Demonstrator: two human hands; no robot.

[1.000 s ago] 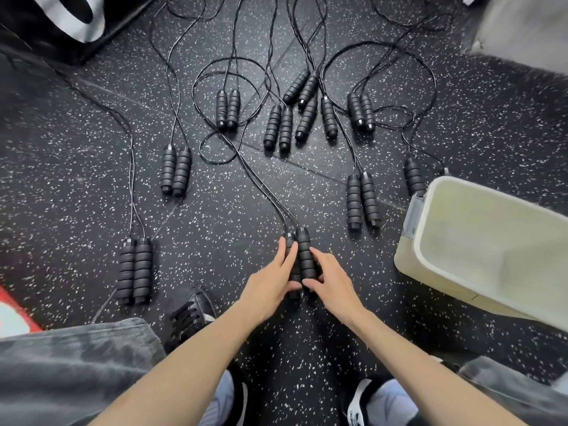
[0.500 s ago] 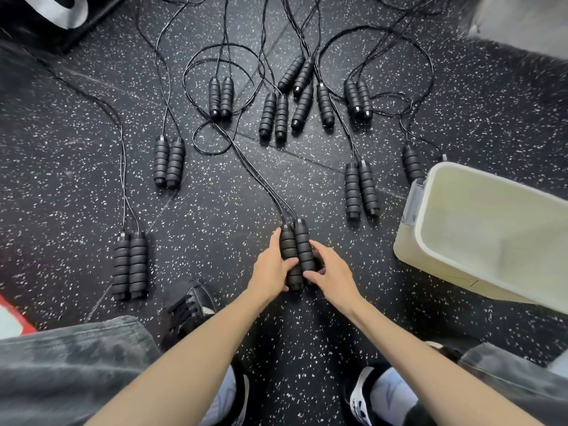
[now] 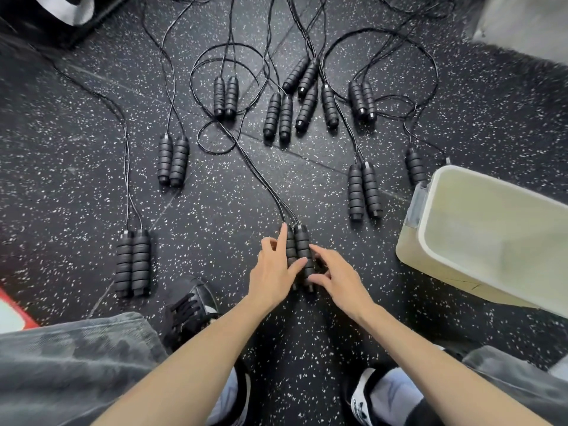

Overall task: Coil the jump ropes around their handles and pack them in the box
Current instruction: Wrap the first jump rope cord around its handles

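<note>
Lying side by side on the speckled floor (image 3: 215,210) left of the open box (image 3: 430,241), the nearest handle pair (image 3: 299,256) is now gripped more closely: left hand (image 3: 272,272) and right hand (image 3: 338,276) have curled around it, suggesting lifting is imminent; coiling is not yet begun.

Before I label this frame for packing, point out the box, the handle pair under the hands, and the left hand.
Box (image 3: 428,207), head view, near rim.
Handle pair (image 3: 300,241), head view, right handle's upper end.
Left hand (image 3: 272,272), head view, back of hand.
</note>
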